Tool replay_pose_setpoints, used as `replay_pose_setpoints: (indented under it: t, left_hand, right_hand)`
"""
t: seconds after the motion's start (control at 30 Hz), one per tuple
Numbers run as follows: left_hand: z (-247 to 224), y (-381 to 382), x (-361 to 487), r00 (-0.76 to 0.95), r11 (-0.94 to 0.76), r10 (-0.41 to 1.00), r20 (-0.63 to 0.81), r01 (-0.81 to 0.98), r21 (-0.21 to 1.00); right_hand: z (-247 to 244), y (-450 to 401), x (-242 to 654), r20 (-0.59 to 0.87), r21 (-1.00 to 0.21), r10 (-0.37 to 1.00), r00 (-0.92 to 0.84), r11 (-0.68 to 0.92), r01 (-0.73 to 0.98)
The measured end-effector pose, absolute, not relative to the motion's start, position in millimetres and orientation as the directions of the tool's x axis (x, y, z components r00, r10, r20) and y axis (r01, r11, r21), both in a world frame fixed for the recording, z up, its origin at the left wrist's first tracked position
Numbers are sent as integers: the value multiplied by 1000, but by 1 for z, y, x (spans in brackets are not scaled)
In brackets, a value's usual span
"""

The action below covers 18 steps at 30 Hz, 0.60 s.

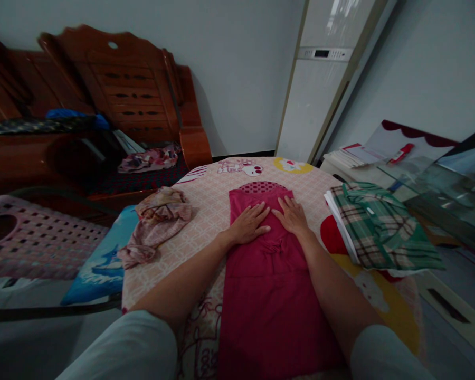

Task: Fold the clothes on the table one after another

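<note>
A magenta garment (pixel 277 316) lies lengthwise on the table, folded into a long strip with its near end towards me. Dotted fabric shows at its far edge, and a gathered knot of cloth sits at its middle. My left hand (pixel 250 222) rests flat on the upper part, fingers spread. Beside it, my right hand (pixel 291 215) also presses flat on the cloth near the right edge, fingers apart. To the right is a folded green plaid shirt (pixel 380 227) on top of white cloth. A crumpled pinkish patterned cloth (pixel 162 221) lies at the left table edge.
The round table has a patterned tablecloth (pixel 206 211). At left stand a pink woven chair (pixel 43 237) with a blue cushion (pixel 103 264) and a wooden bench (pixel 126 89) holding cloths. A white air conditioner (pixel 320 84) stands behind; papers (pixel 352 153) and a glass-topped cabinet are at right.
</note>
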State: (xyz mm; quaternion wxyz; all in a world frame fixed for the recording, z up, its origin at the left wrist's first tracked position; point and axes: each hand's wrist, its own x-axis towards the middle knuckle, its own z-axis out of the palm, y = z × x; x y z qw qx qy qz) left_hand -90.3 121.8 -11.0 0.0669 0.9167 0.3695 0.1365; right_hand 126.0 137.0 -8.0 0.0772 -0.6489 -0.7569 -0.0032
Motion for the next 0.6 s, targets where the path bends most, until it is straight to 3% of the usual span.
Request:
replay_pose_setpoints:
  t: [0.6]
  left_hand:
    - [-10,124,-92,686,-691,720,104,694,201]
  right_hand:
    - [-10,139,129,149,-133,975,-165,185,974]
